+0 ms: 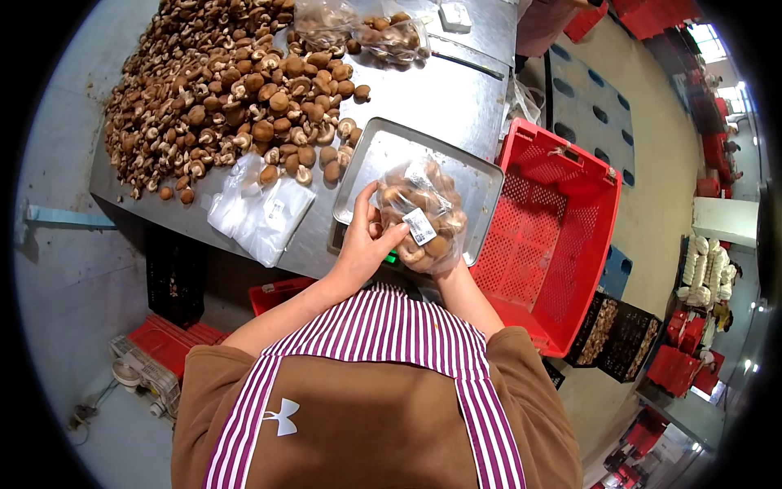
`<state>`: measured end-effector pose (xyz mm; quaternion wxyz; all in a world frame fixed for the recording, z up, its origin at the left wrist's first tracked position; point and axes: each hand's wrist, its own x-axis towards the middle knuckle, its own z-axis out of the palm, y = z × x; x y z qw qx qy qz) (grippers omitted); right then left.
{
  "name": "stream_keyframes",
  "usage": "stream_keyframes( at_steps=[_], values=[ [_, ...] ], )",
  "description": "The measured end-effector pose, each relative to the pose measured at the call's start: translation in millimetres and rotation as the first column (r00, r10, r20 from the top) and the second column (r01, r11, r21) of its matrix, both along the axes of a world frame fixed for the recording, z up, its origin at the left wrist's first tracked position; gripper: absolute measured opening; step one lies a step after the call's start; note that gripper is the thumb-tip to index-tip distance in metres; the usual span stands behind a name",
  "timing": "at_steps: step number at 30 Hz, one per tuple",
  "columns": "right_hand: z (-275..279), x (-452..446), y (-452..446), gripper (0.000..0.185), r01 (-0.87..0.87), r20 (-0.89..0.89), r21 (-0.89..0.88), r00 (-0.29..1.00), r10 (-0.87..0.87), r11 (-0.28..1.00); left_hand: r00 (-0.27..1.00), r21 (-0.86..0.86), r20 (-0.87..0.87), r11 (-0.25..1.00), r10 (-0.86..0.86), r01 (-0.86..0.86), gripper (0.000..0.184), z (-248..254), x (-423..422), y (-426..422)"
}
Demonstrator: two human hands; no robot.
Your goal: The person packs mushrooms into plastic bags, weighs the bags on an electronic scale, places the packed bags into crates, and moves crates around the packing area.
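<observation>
A clear plastic bag of shiitake mushrooms [440, 200] with a white printed label [419, 226] is in front of my chest, over the metal tray of a scale [375, 155]. My left hand [366, 232] grips the bag's left side, its thumb beside the label. Under the bag's lower right side is my right hand [452, 275], holding it; the fingers are hidden behind the bag. Part of a green lit display [392, 257] shows below the bag. Left of the scale lies a stack of empty plastic bags [265, 213].
A large heap of loose shiitake mushrooms [220, 98] covers the table's left side. Filled bags [391, 39] lie at the back, near a dark rod [468, 65] and a small white box [454, 16]. A red crate [562, 269] stands right of the scale.
</observation>
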<state>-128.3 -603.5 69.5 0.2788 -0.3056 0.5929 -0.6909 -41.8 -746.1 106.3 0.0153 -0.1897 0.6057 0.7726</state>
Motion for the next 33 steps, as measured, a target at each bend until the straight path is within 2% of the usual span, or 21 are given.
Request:
stream_keyframes(
  at_steps=[1,2,4,5,6,8,9,10,11,13,15,17,19,20,23,24,25,27,28,29,33],
  values=[
    [-1,0,1,0.050,-0.009,-0.008,-0.024,1.000,0.008,1.000,1.000,-0.001,-0.003,1.000,0.002,-0.002,0.081,0,0,0],
    [-2,-1,2,0.049,-0.053,0.203,-0.057,0.977,0.064,0.997,1.000,-0.002,-0.010,1.000,0.000,0.000,0.080,0,1,0],
    [-4,-2,2,0.049,-0.091,0.404,-0.100,0.906,0.124,0.991,1.000,-0.004,-0.015,1.000,-0.001,0.001,0.080,1,3,-1],
    [-5,-3,1,0.049,0.005,0.693,-0.335,0.679,0.242,0.942,1.000,-0.002,-0.015,1.000,-0.004,0.004,0.079,1,4,-1],
    [-7,-6,0,0.049,0.184,0.836,-0.496,0.364,0.410,0.848,1.000,0.000,-0.016,1.000,-0.008,0.008,0.078,2,4,-1],
    [-11,-19,2,0.050,0.167,0.842,-0.491,0.345,0.416,0.855,1.000,-0.020,-0.001,1.000,-0.021,0.021,0.076,-5,6,-3],
    [-43,-31,5,0.048,0.231,0.851,-0.249,0.516,0.098,0.941,0.999,-0.042,0.017,0.999,-0.034,0.034,0.075,-11,7,-3],
    [-74,-42,8,0.047,0.299,0.749,0.055,0.619,-0.237,0.953,0.997,-0.004,-0.037,0.998,0.062,-0.062,0.072,-19,8,1],
    [-49,-62,16,0.040,0.124,0.793,0.144,0.579,-0.190,0.982,0.997,-0.008,-0.041,0.998,0.066,-0.067,0.072,-29,9,0],
    [-2,-73,12,0.038,0.295,0.690,0.273,0.604,-0.400,0.916,0.999,-0.033,0.035,0.999,0.024,-0.023,0.069,-42,12,-2],
    [6,-87,13,0.042,0.369,0.307,0.431,0.798,-0.518,0.824,0.999,-0.018,0.053,1.000,0.001,0.000,0.068,-37,9,1],
    [-1,-98,14,0.027,0.300,-0.091,0.398,0.953,-0.288,0.867,1.000,-0.065,-0.007,0.998,0.016,-0.016,0.062,-48,9,7],
    [14,-93,8,0.019,0.209,-0.407,0.394,0.913,-0.034,0.895,0.995,-0.108,0.095,0.993,-0.037,0.047,0.055,-55,10,1],
    [-3,-91,7,0.020,0.232,-0.376,0.413,0.924,-0.067,0.881,0.977,-0.146,0.199,0.983,-0.081,0.112,0.049,-58,11,-3],
    [10,-78,5,0.022,0.326,-0.396,0.374,0.903,-0.168,0.868,0.991,-0.160,0.131,0.987,0.017,0.005,0.035,-62,17,-13],
    [27,-72,13,0.030,0.287,-0.235,0.470,0.952,-0.195,0.835,0.974,-0.080,0.220,0.996,0.046,-0.029,0.030,-55,19,-20],
    [37,-65,18,0.030,0.278,-0.229,0.473,0.955,-0.189,0.836,0.986,-0.098,0.133,0.991,0.104,-0.091,0.029,-61,21,-26],
    [47,-55,31,0.045,0.372,-0.196,0.355,0.927,-0.321,0.858,0.978,-0.114,0.117,0.981,0.172,-0.159,0.028,-55,19,-41],
    [45,-56,42,0.060,0.359,-0.163,0.376,0.933,-0.320,0.855,0.976,-0.104,0.061,0.974,0.210,-0.203,0.028,-46,16,-46],
    [43,-56,52,0.060,0.355,-0.161,0.380,0.935,-0.317,0.854,0.975,-0.117,0.027,0.969,0.221,-0.216,0.029,-41,12,-53],
    [32,-60,82,0.080,0.423,-0.274,0.342,0.899,-0.342,0.839,0.979,-0.324,-0.156,0.929,0.132,-0.177,0.035,-10,-10,-65]
  ],
)
